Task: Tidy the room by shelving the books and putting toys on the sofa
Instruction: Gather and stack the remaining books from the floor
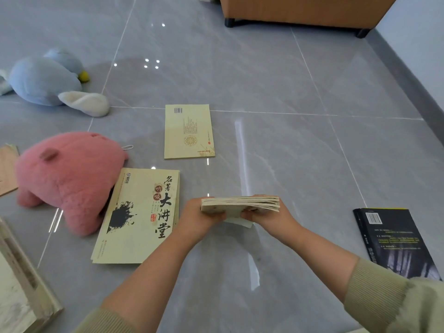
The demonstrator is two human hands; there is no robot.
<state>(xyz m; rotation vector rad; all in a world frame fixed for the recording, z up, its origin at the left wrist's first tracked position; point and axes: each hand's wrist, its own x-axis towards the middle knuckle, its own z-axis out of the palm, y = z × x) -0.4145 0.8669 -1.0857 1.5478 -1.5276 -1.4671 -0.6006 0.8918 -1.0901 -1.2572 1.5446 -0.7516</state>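
Both hands hold a small cream paperback [240, 203] flat above the grey floor, its page edges facing me. My left hand [201, 216] grips its left end and my right hand [269, 218] its right end. A large cream book with black calligraphy [138, 215] lies to the left. Another cream book [188, 132] lies back cover up farther ahead. A black book [394, 241] lies at the right. A pink plush toy [69, 174] rests beside the large book, touching its corner. A blue and white plush toy [45, 80] lies at the far left.
A brown sofa [305, 10] on black legs stands at the top right, next to a white wall [420, 37]. A thick pale book [21, 284] lies at the bottom left edge. A wooden board [7, 169] pokes in at the left edge.
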